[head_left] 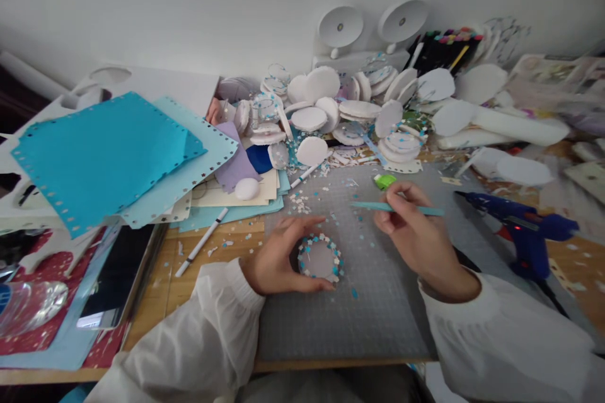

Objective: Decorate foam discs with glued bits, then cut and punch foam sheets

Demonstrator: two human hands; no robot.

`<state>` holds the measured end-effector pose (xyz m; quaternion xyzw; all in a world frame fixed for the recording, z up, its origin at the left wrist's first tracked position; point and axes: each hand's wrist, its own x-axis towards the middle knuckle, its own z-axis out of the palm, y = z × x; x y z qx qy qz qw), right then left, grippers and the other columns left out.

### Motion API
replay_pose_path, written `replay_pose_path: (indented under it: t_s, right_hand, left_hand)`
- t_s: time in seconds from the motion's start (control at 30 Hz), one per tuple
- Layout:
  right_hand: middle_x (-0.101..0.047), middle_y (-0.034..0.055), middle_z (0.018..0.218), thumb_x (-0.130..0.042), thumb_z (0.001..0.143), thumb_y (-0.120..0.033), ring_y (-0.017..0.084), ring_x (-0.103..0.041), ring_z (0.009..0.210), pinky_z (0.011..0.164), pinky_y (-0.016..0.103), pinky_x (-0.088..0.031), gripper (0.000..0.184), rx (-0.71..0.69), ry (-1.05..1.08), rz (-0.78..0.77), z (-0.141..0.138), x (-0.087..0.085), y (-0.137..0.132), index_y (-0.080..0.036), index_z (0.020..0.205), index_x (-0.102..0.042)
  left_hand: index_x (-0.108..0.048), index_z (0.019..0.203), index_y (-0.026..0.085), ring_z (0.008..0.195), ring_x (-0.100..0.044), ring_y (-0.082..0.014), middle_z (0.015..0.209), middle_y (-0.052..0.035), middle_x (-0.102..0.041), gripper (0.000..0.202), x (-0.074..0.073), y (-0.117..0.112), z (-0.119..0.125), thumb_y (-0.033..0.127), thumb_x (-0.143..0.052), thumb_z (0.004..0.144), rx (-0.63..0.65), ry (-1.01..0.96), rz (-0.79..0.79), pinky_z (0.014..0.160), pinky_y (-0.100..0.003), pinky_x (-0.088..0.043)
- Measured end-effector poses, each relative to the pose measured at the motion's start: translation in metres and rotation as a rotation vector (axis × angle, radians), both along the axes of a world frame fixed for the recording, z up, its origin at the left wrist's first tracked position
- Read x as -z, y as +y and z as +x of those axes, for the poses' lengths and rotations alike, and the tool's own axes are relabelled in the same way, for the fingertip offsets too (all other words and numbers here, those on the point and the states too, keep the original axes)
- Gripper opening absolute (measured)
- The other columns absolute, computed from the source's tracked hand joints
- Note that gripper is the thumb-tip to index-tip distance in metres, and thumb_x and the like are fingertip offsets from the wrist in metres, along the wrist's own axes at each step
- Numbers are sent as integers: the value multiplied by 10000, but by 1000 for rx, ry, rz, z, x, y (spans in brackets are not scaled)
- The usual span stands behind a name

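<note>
My left hand point(278, 258) curls around a small round white disc point(320, 258) on the grey cutting mat point(340, 315), thumb and fingers at its rim. Tiny blue and white flower shapes edge the disc. My right hand point(413, 236) is closed on a thin teal strip point(368, 206) that sticks out to the left, above and to the right of the disc. Both arms are in white sleeves.
Blue punched paper sheets point(104, 157) lie at the left. A heap of white discs point(350, 110) fills the back of the desk. A blue glue gun point(524, 230) rests at the right. A white pen point(201, 242), a green object point(385, 181) and paper scraps lie near the mat.
</note>
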<state>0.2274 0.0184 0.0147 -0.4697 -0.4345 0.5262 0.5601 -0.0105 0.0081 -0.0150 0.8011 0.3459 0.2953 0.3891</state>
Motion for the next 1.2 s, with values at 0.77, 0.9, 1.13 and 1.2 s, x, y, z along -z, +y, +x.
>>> replay_pose_path:
  t_s: [0.77, 0.9, 1.13, 1.2]
  right_hand:
    - [-639, 16, 826, -714, 788, -322, 157, -608, 781, 693, 286, -488, 120, -16, -369, 141, -7, 15, -5, -223, 824, -656]
    - [-692, 35, 841, -687, 806, -288, 190, -646, 861, 751, 311, -515, 68, -20, -513, 272, -11, 17, -7, -223, 803, -670]
    - [-697, 29, 776, -651, 826, -234, 181, -648, 739, 661, 292, -507, 43, 14, -731, 351, -11, 25, -13, -216, 786, -653]
    - [-696, 24, 766, -644, 826, -220, 176, -650, 719, 637, 282, -506, 44, -1, -754, 350, -12, 25, -12, -216, 782, -648]
  left_hand:
    - [-215, 496, 196, 438, -188, -73, 472, 82, -172, 560, -9, 10, 5, 390, -595, 859, -517, -807, -533, 471, -247, -224]
    - [-182, 483, 197, 413, -159, -64, 458, 90, -121, 581, -13, 10, 4, 400, -593, 839, -524, -887, -648, 451, -241, -210]
    - [-192, 468, 202, 406, -146, -72, 438, 87, -111, 547, -14, 11, 2, 375, -531, 861, -514, -913, -701, 454, -256, -195]
    - [-195, 477, 201, 415, -144, -76, 444, 86, -116, 540, -13, 11, 1, 378, -520, 870, -496, -896, -687, 464, -263, -186]
